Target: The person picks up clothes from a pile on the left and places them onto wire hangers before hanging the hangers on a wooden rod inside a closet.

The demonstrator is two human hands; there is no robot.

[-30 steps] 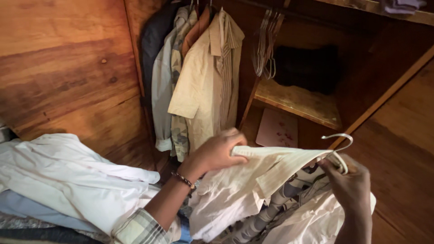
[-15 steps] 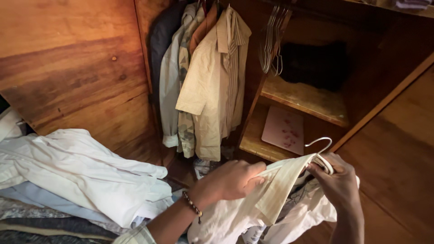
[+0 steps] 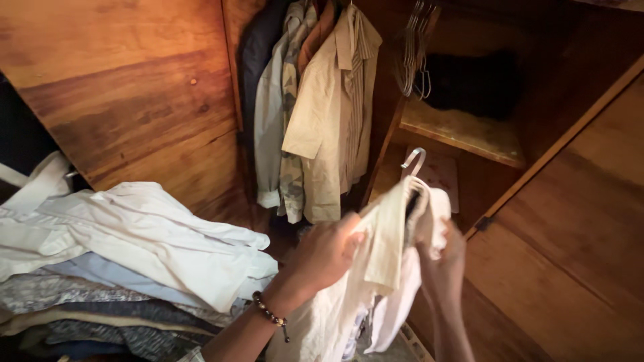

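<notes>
Two hands in frame: left hand (image 3: 327,253) and right hand (image 3: 444,258), both closed on one cream shirt (image 3: 386,248) that sits on one white hanger (image 3: 413,163), centre of frame

Hanging shirts (image 3: 315,107), upper centre: about five garments on the rail, exact count unclear where they overlap

Empty wire hangers (image 3: 414,50), upper right of centre: a bunch of several, too tangled to count

One pile of folded clothes (image 3: 127,268), lower left: roughly six layers, white on top

One beaded bracelet (image 3: 270,314) on the left wrist

One wooden shelf (image 3: 463,131), upper right
</notes>
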